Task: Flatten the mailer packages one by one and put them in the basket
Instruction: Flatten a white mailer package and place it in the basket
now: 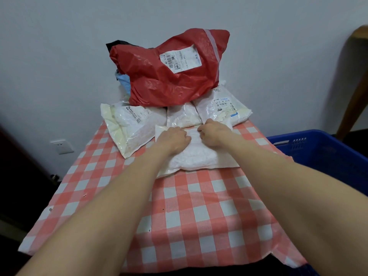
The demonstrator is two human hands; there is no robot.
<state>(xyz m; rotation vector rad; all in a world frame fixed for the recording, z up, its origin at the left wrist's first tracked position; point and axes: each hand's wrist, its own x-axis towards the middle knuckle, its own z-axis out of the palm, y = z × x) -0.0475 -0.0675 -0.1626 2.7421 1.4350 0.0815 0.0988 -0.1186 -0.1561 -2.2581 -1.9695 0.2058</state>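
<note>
- White mailer lies mid-table on checked cloth; left hand and right hand grip its far half, fingers curled
- Blue basket stands at right; red mailer sits far behind

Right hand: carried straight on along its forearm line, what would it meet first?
Probably the small white mailer in the pile's middle, just beyond the front mailer the right hand grips; depth is unclear.
</note>
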